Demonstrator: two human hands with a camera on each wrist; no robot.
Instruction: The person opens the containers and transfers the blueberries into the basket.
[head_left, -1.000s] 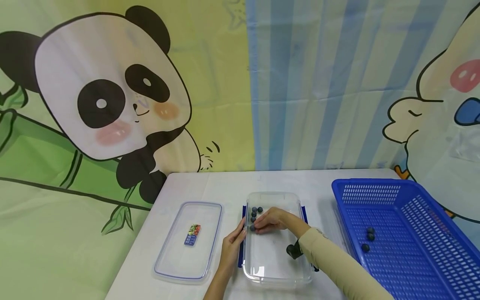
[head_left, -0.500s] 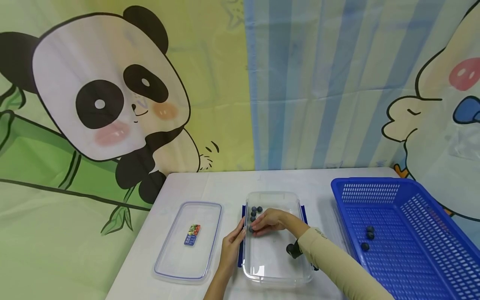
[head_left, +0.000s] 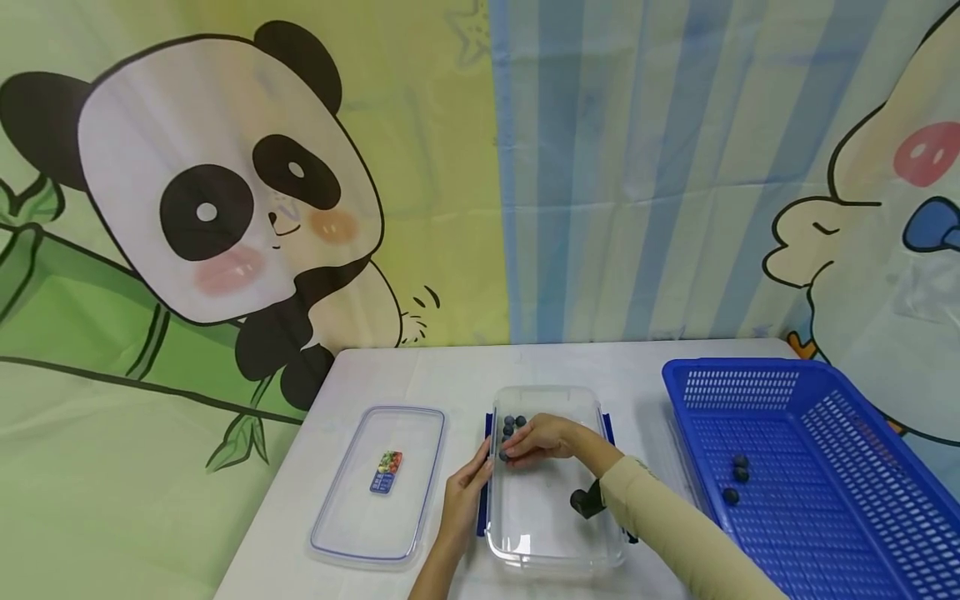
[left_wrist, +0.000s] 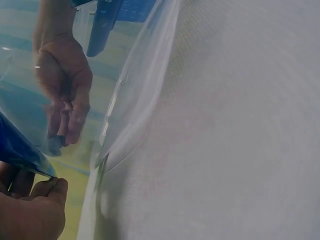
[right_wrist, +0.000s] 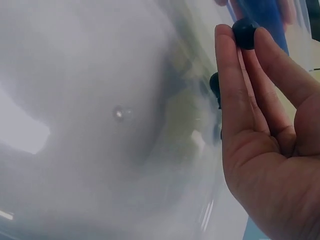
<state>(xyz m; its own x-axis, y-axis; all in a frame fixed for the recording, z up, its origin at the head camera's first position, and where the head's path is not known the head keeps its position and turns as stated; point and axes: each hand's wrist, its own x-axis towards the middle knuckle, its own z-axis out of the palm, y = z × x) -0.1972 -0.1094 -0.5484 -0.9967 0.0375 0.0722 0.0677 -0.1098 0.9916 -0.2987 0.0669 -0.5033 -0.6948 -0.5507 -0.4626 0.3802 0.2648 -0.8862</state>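
Observation:
A clear plastic food container (head_left: 555, 529) with blue side latches (head_left: 482, 512) stands on the white table. My right hand (head_left: 547, 437) reaches into it at the left wall. Between thumb and fingertips it pinches a dark blueberry (right_wrist: 245, 34), low by the container floor. Several more blueberries (head_left: 509, 421) lie in a line along that wall toward the far left corner, partly hidden by the fingers in the right wrist view. My left hand (head_left: 465, 492) grips the container's left side, its fingers and thumb at the blue latch (left_wrist: 20, 150) in the left wrist view.
To the left, a clear lid (head_left: 352, 533) with a blue rim and a colourful label (head_left: 386, 472) lies flat. On the right stands a blue mesh basket (head_left: 750, 364), with a few blueberries (head_left: 741, 475) on its floor. A printed curtain (head_left: 600, 167) hangs behind the table.
My right hand has moved the pinched blueberry slightly toward the left wall of the container. The left hand keeps its place, and the view has tilted a little.

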